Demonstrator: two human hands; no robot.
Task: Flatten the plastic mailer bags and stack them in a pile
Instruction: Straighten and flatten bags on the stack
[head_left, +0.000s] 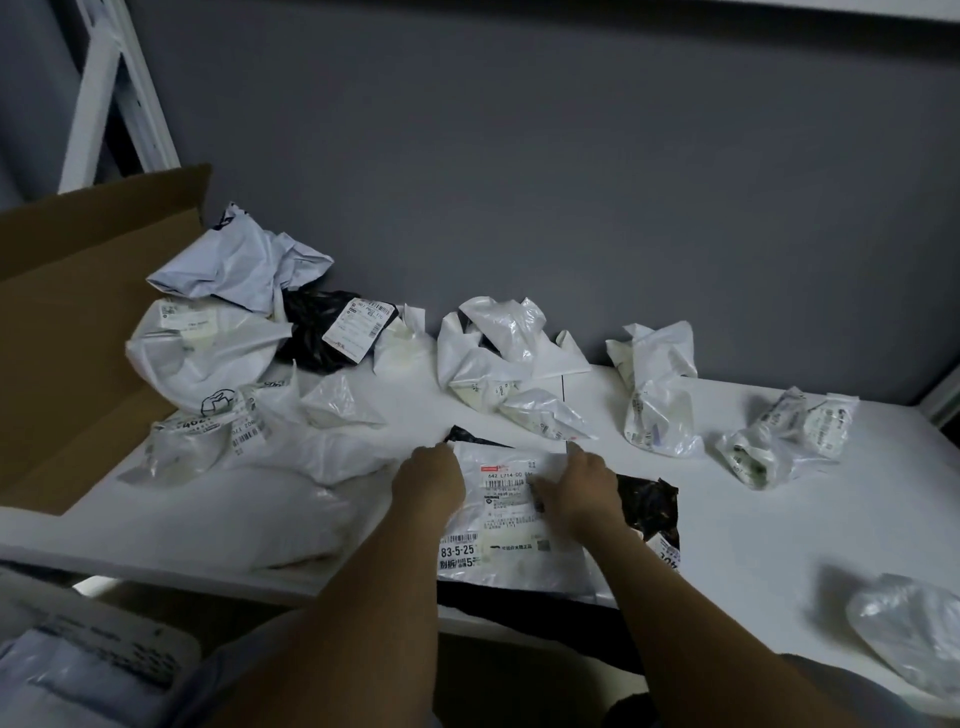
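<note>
- White mailer bag (511, 525) lies flat at the counter (753, 519) edge, over a black bag (647, 506).
- Your right hand (582, 491) presses it, grip wide, thumb spread.
- Your left hand (428, 480) meets its left edge; that grip cannot be told.

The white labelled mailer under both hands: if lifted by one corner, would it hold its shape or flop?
Probably floppy: the white mailer is thin, wrinkled film, like the crumpled bags behind it. Likely light: it lies nearly flat, no bulge. It may slide when pushed, being glossy plastic on a black mailer.
</note>
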